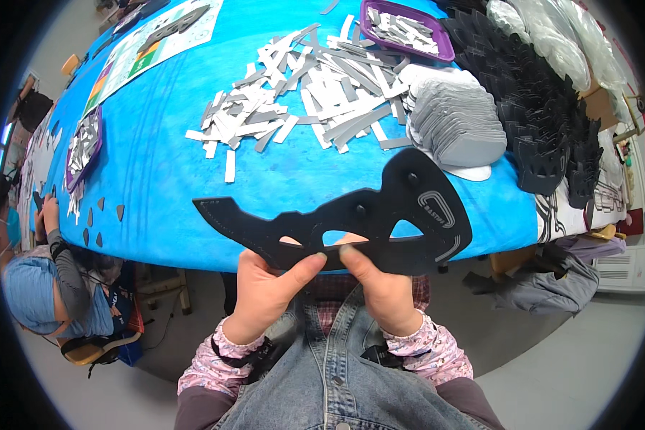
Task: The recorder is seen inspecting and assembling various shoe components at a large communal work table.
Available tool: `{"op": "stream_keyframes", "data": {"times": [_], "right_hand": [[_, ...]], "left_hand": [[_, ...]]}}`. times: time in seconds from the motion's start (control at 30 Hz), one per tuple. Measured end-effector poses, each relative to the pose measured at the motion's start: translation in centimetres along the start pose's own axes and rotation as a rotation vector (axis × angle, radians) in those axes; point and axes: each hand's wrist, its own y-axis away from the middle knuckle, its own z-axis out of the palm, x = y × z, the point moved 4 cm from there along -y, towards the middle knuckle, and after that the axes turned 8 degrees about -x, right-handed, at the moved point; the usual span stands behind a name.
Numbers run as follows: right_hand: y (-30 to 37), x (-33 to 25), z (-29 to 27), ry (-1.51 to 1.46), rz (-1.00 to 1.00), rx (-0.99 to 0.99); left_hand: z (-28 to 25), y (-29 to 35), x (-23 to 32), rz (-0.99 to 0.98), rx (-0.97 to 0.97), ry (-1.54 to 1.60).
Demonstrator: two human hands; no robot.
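A flat black panel (376, 204) with a curved, pointed outline is held up in front of me, over the near edge of the blue table (158, 186). It has several cut-out openings, two small round raised knobs and pale printing at its wide right end. My left hand (269, 290) grips its lower edge near the middle, thumb on the face and fingers behind. Just beside it, my right hand (390, 290) pinches the same edge in the same way. Most fingers are hidden behind the panel, though a little skin shows through two openings.
Beyond the panel lies a loose heap of grey and white strips (337, 86). Stacked grey rounded pads (455, 118) and piled black pieces (523, 100) stand to the right. Purple baskets (448, 50) hold more strips. A person (32, 294) works at the far left.
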Motion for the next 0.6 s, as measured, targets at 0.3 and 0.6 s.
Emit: {"op": "stream_keyframes", "data": {"times": [0.3, 0.6], "right_hand": [[-0.1, 0.1, 0.3, -0.461, 0.046, 0.066], [-0.2, 0.5, -0.9, -0.443, 0.072, 0.212]], "left_hand": [[0.0, 0.0, -0.3, 0.04, 0.149, -0.013], [1.1, -1.0, -0.7, 0.018, 0.015, -0.001]]}}
